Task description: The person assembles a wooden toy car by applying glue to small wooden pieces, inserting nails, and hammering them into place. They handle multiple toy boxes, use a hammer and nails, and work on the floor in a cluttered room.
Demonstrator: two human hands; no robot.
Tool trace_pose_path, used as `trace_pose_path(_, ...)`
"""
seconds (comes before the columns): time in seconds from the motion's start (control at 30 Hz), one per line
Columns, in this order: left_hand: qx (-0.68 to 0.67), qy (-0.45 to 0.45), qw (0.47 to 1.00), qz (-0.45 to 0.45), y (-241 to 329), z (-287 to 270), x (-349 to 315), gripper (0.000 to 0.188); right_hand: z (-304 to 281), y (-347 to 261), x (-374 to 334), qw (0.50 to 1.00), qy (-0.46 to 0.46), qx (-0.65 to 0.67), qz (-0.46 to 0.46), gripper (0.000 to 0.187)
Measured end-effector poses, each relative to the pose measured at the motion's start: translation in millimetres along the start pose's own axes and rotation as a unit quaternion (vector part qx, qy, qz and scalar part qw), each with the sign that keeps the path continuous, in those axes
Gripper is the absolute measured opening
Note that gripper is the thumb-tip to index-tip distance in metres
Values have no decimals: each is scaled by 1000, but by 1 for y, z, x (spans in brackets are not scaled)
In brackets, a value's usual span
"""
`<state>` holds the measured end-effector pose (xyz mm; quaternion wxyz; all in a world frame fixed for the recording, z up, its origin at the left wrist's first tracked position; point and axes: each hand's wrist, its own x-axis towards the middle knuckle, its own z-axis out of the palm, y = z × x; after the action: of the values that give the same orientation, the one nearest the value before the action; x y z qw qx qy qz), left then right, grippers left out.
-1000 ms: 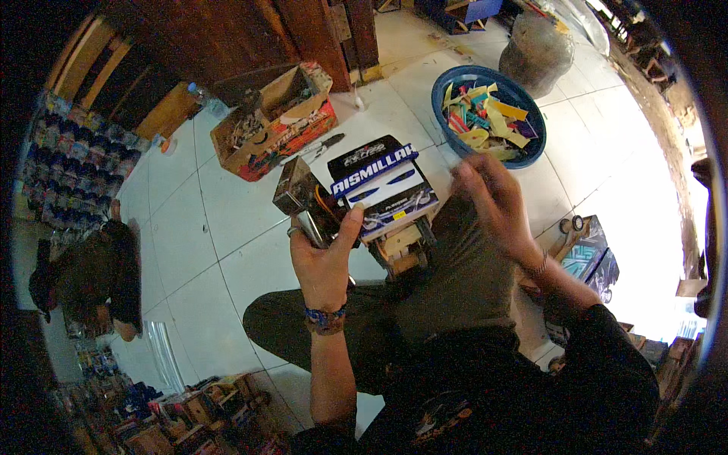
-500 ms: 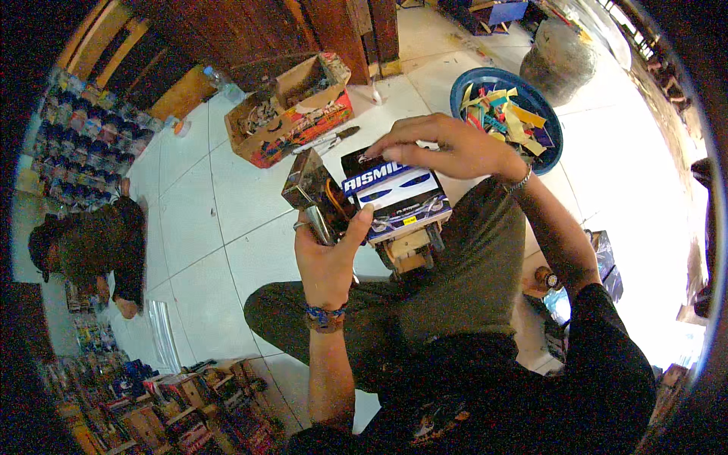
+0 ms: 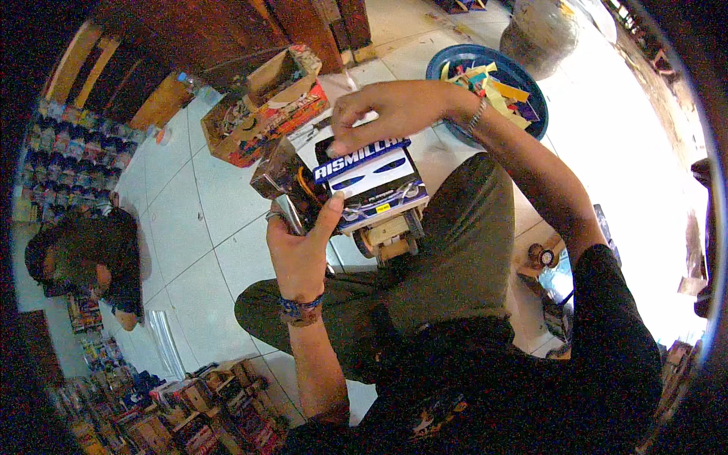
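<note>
A toy truck (image 3: 375, 186) with a white, blue and black printed front is held over my lap, tilted, its wooden underside and dark wheels towards me. My left hand (image 3: 299, 254) is closed around its left side, the thumb pressed along the front face. At the truck's top edge is my right hand (image 3: 402, 110), its fingers bent in and the thumb by the dark upper panel. What those fingers pinch, if anything, is too small to make out. A shiny boxy part (image 3: 277, 171) of the truck sticks out beyond my left fingers.
Ahead on the tiled floor stands an open cardboard box (image 3: 284, 110) of small scraps. A blue basin (image 3: 542, 106) holds coloured strips, with a round grey pot (image 3: 538, 42) behind it. At left a person (image 3: 83, 262) sits low. Many small boxed items (image 3: 189, 409) fill the lower left.
My right hand has lifted slightly and gone from lying flat over the truck's top to bent fingers at its upper edge. The whole view has shifted; my left hand keeps its hold.
</note>
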<state>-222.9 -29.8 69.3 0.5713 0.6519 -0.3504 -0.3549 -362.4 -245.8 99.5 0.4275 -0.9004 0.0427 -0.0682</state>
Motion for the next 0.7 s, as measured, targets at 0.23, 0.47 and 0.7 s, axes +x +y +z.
trace_pose_path(0.23,7,14,1000,-27,1,-2,-1,45,-6,-6,14,983,-125,39,129,52)
trace_pose_path(0.47,-24,38,999,-14,1,0,-8,50,0,0,17,979,-120,109,121,51)
trace_pose_path(0.7,-35,39,997,-52,4,-6,-15,44,5,0,12,986,-68,85,130,64)
